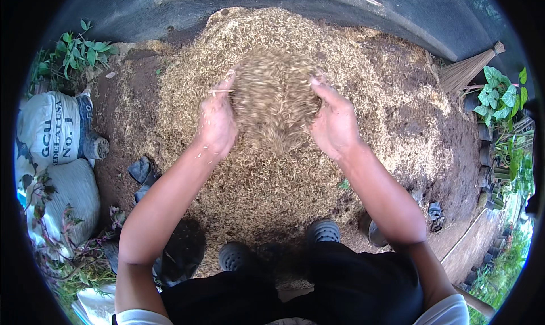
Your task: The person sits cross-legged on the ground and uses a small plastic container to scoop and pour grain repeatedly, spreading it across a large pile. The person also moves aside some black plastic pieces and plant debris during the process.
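Observation:
Between my two hands is a motion-blurred mass of rice husks, lifted over a wide pile of the same straw-coloured husks. My left hand is cupped against the left side of the mass, thumb up, with loose husks stuck to the skin. On the opposite side, my right hand curves around the husks in the same way. Some husks appear to be falling from the underside. The fingertips of both hands are partly hidden by the husks.
Stuffed white sacks lie at the left beside leafy plants. Dark netting closes off the far side. A stick broom leans at the far right. Near my clogs sits a black container.

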Motion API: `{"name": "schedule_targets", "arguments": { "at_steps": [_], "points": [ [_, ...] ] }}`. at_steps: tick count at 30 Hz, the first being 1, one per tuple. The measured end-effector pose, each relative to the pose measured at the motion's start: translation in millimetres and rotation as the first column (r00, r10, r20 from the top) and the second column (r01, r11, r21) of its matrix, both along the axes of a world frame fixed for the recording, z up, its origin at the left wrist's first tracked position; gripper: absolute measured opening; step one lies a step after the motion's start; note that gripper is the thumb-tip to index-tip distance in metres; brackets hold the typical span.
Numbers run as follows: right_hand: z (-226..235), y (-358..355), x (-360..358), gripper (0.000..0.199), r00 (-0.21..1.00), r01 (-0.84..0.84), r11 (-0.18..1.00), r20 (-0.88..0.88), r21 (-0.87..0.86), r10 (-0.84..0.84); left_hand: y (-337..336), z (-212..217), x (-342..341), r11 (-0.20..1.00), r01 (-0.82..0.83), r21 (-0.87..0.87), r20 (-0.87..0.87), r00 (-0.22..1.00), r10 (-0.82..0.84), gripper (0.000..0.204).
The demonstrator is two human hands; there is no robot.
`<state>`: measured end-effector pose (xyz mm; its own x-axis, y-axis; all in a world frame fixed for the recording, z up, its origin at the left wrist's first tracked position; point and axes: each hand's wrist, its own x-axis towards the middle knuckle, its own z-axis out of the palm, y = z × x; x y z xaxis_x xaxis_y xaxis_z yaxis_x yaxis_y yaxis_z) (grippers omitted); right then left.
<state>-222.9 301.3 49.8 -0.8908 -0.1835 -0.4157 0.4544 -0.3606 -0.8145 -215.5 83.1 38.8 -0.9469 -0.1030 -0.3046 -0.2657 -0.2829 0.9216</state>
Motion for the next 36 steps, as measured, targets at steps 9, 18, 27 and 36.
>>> {"name": "schedule_targets", "arguments": {
  "at_steps": [9,18,27,36],
  "points": [
    [-86,78,-16,0.082,0.97,-0.191,0.517,0.079,0.835,0.231,-82,-120,8,0.563,0.119,-0.818,0.18,0.982,0.054,0.082],
    [-149,58,25,0.047,0.896,-0.371,0.696,0.433,0.615,0.095,-88,-175,61,0.705,0.143,-0.695,0.315,0.942,0.119,0.105],
    [-124,0,32,0.028,0.833,-0.1,0.899,0.53,0.427,-0.16,-32,-117,48,0.962,0.148,-0.228,0.613,0.79,0.024,0.095],
    [-19,-46,21,0.081,0.916,0.13,0.973,0.354,0.189,-0.191,24,7,32,0.976,-0.198,-0.095,0.473,0.854,0.219,0.076]
  ]
}}
